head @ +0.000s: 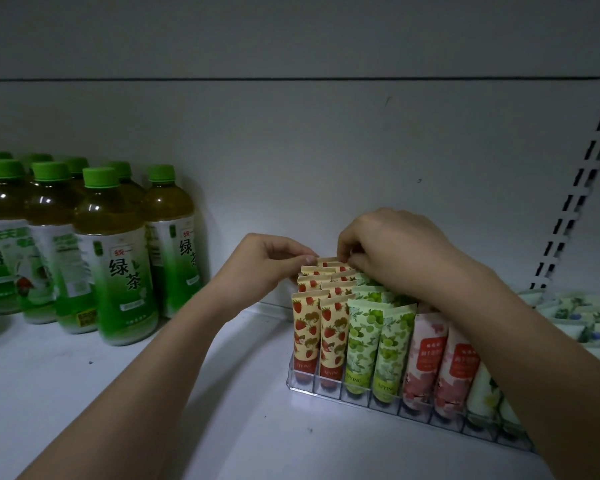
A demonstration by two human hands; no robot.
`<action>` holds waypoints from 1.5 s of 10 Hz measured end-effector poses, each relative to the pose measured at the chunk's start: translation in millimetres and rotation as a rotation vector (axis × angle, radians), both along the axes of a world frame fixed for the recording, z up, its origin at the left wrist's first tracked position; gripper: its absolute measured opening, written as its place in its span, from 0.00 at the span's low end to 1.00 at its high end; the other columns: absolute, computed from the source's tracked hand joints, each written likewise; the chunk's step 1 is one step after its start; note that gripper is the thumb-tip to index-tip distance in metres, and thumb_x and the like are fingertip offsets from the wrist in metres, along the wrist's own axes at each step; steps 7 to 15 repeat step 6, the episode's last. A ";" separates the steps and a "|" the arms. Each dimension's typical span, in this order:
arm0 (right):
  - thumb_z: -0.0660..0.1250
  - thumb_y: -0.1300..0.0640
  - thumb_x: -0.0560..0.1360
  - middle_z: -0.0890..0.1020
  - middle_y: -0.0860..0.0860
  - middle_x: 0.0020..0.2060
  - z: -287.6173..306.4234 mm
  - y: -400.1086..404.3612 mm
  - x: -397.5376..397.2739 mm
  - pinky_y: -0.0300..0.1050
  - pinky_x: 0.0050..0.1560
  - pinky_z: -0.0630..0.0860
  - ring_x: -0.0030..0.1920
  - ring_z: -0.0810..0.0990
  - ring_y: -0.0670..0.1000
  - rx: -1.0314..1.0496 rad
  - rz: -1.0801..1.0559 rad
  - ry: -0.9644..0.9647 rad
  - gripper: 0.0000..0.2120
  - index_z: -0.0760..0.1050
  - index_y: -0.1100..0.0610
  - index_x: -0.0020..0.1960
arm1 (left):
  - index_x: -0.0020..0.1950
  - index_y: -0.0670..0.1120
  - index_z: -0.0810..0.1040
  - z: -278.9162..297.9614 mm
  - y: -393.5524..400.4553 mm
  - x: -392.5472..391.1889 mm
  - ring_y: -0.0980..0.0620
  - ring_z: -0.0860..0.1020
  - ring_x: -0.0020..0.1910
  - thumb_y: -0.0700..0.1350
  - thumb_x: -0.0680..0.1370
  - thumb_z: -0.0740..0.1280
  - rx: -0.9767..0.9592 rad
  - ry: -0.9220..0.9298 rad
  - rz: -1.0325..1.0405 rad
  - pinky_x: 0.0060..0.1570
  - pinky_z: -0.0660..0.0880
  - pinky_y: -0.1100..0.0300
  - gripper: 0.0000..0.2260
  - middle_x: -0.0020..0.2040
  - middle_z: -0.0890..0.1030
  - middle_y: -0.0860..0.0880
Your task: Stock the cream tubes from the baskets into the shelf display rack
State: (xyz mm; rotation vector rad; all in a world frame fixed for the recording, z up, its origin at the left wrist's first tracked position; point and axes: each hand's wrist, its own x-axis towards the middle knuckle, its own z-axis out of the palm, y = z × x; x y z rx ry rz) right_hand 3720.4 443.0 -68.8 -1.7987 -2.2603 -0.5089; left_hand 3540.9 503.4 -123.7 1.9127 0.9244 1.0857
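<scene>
A: Where are your hands right now?

B: Both are at the back of the rack [326,393], the clear plastic one with thin ribbed dividers. Your left hand [274,259] has its fingers curled, pinching the flat crimped top of a strawberry tube [326,261] in the rear row. Your right hand [392,251] is curled over the same spot, fingertips gripping that tube top from the other side.

A: And the tubes themselves?

B: They stand upright in lanes, caps down, with wide flat crimps on top. Two lanes of cream-coloured strawberry tubes sit at the left, their surface glossy. Beside them are green tubes [378,344] with a leafy print, then pink tubes [440,362] with red labels, then pale ones partly hidden under your right forearm.

A: What else is on the shelf?

B: The shelf [118,393] is smooth white metal. Green tea bottles [115,251] are clustered at the left, clear plastic with green ribbed caps and shiny wraps. At the far right lies a loose heap of pale floral tubes [582,317]; I cannot tell what holds them. A slotted upright [582,181] runs up the back panel.
</scene>
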 end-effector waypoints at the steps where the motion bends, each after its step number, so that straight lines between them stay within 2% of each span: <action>1: 0.65 0.57 0.77 0.83 0.44 0.48 0.2 -0.3 -0.6 0.43 0.40 0.74 0.45 0.80 0.48 -0.015 0.000 0.023 0.11 0.81 0.43 0.51 | 0.49 0.46 0.85 -0.6 1.2 -1.0 0.62 0.76 0.32 0.42 0.77 0.69 -0.021 0.024 -0.002 0.29 0.68 0.67 0.05 0.41 0.85 0.48; 2: 0.65 0.58 0.77 0.83 0.43 0.48 -0.2 0.3 -1.6 0.43 0.40 0.75 0.45 0.80 0.48 -0.021 0.000 0.031 0.12 0.82 0.43 0.51 | 0.48 0.48 0.85 -0.6 1.7 -2.2 0.61 0.76 0.34 0.44 0.77 0.68 -0.026 0.046 -0.004 0.31 0.68 0.62 0.05 0.42 0.85 0.49; 4: 0.66 0.57 0.77 0.82 0.42 0.48 1.5 1.2 1.7 0.42 0.41 0.75 0.46 0.80 0.46 -0.047 0.011 0.071 0.10 0.82 0.43 0.50 | 0.49 0.47 0.84 -0.6 4.2 -1.7 0.61 0.77 0.34 0.43 0.78 0.68 -0.014 0.049 -0.019 0.30 0.68 0.63 0.06 0.43 0.85 0.48; 5: 0.66 0.54 0.77 0.82 0.41 0.48 4.3 -2.1 4.6 0.46 0.48 0.79 0.46 0.79 0.44 -0.121 0.029 0.182 0.08 0.82 0.44 0.50 | 0.49 0.47 0.84 -1.7 1.8 -2.4 0.59 0.78 0.35 0.43 0.78 0.68 -0.025 0.051 -0.027 0.30 0.68 0.63 0.06 0.43 0.85 0.48; 6: 0.64 0.52 0.78 0.82 0.42 0.50 9.3 -15.0 5.7 0.46 0.52 0.78 0.48 0.79 0.44 -0.099 0.032 0.332 0.08 0.81 0.47 0.54 | 0.50 0.47 0.84 4.4 -5.4 -4.3 0.60 0.79 0.35 0.44 0.79 0.66 -0.015 0.047 -0.008 0.31 0.69 0.63 0.07 0.42 0.85 0.52; 15: 0.64 0.52 0.78 0.82 0.42 0.50 9.3 -15.0 5.7 0.46 0.52 0.78 0.48 0.79 0.44 -0.099 0.032 0.332 0.08 0.81 0.47 0.54 | 0.50 0.47 0.84 4.4 -5.4 -4.3 0.60 0.79 0.35 0.44 0.79 0.66 -0.015 0.047 -0.008 0.31 0.69 0.63 0.07 0.42 0.85 0.52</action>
